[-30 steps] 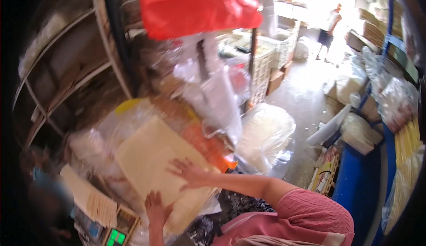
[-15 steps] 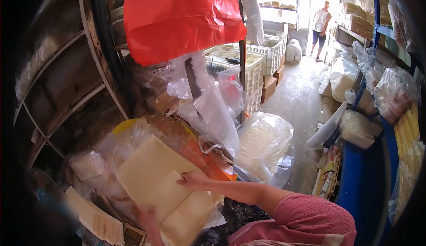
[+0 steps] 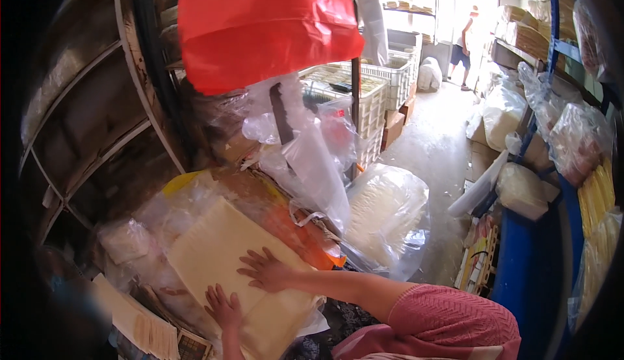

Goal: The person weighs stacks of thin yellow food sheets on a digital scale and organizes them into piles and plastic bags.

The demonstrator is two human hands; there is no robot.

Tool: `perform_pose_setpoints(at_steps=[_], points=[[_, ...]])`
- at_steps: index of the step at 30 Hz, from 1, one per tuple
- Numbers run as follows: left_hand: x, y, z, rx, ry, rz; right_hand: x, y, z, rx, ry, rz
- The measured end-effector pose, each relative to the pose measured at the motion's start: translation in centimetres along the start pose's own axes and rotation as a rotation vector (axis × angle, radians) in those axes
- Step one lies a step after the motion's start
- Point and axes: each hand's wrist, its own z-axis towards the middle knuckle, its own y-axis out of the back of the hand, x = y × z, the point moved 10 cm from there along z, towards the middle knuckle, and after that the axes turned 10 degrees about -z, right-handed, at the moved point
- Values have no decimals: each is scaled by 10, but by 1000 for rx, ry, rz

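A pile of thin cream-coloured sheets lies slanted in front of me on clear plastic wrapping. My right hand rests flat on the top sheet, fingers spread. Lower and to the left, my left hand also lies on the sheets with its fingers apart. Neither hand grips anything. Left of the pile stands a bundle of pale folded sheets, its edges fanned. Crumpled clear plastic surrounds the pile's far end.
Dark shelving rises on the left. A red plastic sheet hangs ahead, above white plastic bags. A clear bag of cream goods sits beside the aisle, near white crates. A person is at the bright doorway.
My right hand has let go of the top sheet's folded edge, which now lies flat, and opened out. My left hand has moved up onto the sheets. The person at the doorway has turned.
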Motion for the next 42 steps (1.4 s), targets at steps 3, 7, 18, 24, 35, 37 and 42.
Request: perform_pose_setpoints(at_steps=[3, 7, 18, 24, 35, 37, 42], points=[[21, 28, -12, -262, 22, -143, 7, 6, 3, 195, -105, -30], [62, 3, -57, -356, 258, -1350, 37, -7, -26, 216, -220, 60], [21, -4, -102, -113, 308, -1091, -30, 20, -145, 222, -285, 951], [89, -41, -84, -202, -41, -1090, -282, 121, -300, -361, -846, 1127], [18, -39, -101, -88, 602, -1452, -399, 511, -495, -1305, -795, 431], [26, -45, -98, -75, 640, -1569, -420, 425, -464, -1136, -851, 539], [108, -87, -73, -220, 346, -1572, -338, 69, -302, -418, -970, 1039]])
